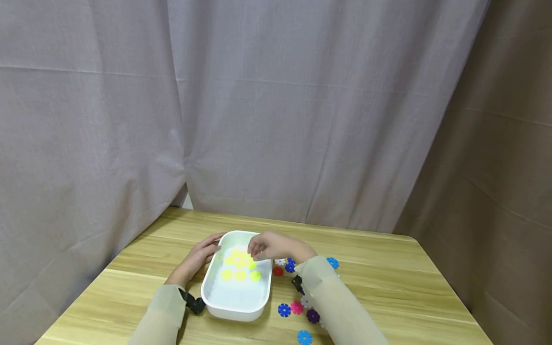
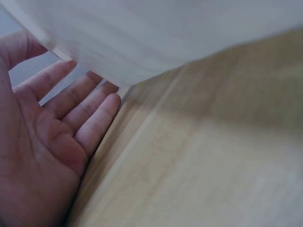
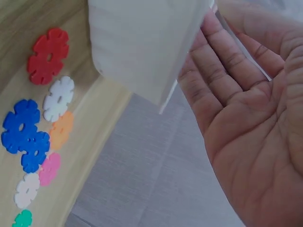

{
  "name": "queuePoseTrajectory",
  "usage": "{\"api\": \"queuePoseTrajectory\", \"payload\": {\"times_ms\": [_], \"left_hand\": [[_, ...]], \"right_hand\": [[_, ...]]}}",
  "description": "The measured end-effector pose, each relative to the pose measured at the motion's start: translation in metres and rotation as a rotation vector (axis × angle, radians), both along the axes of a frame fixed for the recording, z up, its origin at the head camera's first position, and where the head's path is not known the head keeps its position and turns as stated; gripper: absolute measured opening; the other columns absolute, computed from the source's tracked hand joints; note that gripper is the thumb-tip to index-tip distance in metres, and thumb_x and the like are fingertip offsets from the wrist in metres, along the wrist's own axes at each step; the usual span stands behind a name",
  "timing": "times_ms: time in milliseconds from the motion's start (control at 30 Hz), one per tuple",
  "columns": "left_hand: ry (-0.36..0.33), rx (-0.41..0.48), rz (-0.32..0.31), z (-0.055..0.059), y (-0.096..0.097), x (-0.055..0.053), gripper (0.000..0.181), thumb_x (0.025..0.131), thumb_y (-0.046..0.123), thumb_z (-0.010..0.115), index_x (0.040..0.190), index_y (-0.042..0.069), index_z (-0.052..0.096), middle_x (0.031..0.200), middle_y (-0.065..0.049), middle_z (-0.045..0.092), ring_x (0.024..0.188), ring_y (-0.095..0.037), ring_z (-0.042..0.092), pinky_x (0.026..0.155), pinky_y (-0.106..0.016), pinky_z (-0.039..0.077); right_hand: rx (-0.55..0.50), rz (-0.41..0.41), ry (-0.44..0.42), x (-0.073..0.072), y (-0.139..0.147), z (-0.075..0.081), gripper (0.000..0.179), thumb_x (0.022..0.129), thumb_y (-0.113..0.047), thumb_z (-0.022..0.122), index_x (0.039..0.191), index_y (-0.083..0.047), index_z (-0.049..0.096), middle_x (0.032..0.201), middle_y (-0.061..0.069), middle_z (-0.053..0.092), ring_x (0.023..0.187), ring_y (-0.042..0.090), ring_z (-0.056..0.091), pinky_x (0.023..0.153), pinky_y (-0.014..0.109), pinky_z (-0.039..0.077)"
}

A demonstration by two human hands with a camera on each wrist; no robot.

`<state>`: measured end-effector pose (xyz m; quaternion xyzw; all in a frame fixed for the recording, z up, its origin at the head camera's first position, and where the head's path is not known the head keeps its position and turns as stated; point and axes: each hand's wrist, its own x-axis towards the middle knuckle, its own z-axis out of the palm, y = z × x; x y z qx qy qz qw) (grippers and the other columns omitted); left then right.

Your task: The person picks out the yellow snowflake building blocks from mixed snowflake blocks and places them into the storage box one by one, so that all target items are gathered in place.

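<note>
A white tray (image 1: 237, 314) holds several yellow snowflake discs (image 1: 240, 275), laid flat towards its far half. My left hand (image 1: 200, 256) rests against the tray's left side, its fingertips at the rim. In the left wrist view its fingers (image 2: 90, 113) reach loosely to the outer wall. My right hand (image 1: 276, 245) hangs over the tray's far right part, bent downward above the yellow discs. No disc shows between its fingers and thumb, though the rim hides the fingertips in the right wrist view. A yellow-green disc (image 1: 252, 264) lies just below that hand.
Right of the tray, loose snowflake discs lie on the wooden table (image 1: 388, 282): red (image 1: 278, 271), dark blue (image 1: 284, 310), pink (image 1: 296, 307), purple (image 1: 313, 316), light blue (image 1: 304, 337) and others. My right forearm covers some. Grey curtains (image 1: 302, 120) hang behind and at the sides.
</note>
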<state>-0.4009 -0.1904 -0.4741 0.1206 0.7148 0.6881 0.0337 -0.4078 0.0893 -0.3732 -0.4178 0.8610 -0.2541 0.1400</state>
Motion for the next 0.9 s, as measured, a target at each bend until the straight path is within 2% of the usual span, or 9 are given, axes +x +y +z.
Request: {"api": "queuePoseTrajectory", "payload": {"times_ms": [233, 467, 667, 900], "left_hand": [[0.004, 0.014, -0.034, -0.001, 0.001, -0.001, 0.05, 0.102, 0.018, 0.052, 0.152, 0.013, 0.046, 0.142, -0.023, 0.053, 0.125, -0.034, 0.057, 0.095, -0.032, 0.054], [0.007, 0.008, -0.056, -0.004, 0.004, -0.004, 0.049, 0.104, 0.017, 0.05, 0.152, 0.013, 0.044, 0.143, -0.024, 0.052, 0.126, -0.036, 0.056, 0.095, -0.033, 0.054], [0.01, -0.003, -0.054, -0.004, 0.002, -0.006, 0.049, 0.104, 0.017, 0.051, 0.152, 0.013, 0.044, 0.143, -0.023, 0.052, 0.125, -0.035, 0.057, 0.095, -0.033, 0.054], [0.008, 0.001, -0.048, -0.004, 0.0, -0.006, 0.05, 0.103, 0.02, 0.053, 0.152, 0.014, 0.045, 0.142, -0.023, 0.053, 0.122, -0.034, 0.059, 0.095, -0.034, 0.055]], "right_hand": [[-0.102, 0.017, 0.021, 0.004, 0.019, 0.006, 0.013, 0.096, -0.006, 0.067, 0.107, -0.013, 0.07, 0.101, 0.002, 0.072, 0.093, 0.008, 0.066, 0.084, 0.023, 0.056], [-0.219, -0.035, 0.029, 0.013, 0.059, 0.001, 0.018, 0.099, -0.016, 0.066, 0.117, -0.017, 0.067, 0.108, 0.005, 0.072, 0.099, 0.013, 0.067, 0.086, 0.03, 0.057], [-0.311, -0.048, 0.057, 0.024, 0.094, -0.02, 0.019, 0.098, -0.015, 0.067, 0.116, -0.011, 0.068, 0.104, 0.007, 0.073, 0.095, 0.017, 0.069, 0.086, 0.032, 0.058], [-0.239, -0.135, -0.004, 0.046, 0.134, -0.045, 0.017, 0.098, -0.017, 0.066, 0.113, -0.009, 0.069, 0.103, 0.008, 0.072, 0.093, 0.018, 0.067, 0.082, 0.03, 0.057]]}}
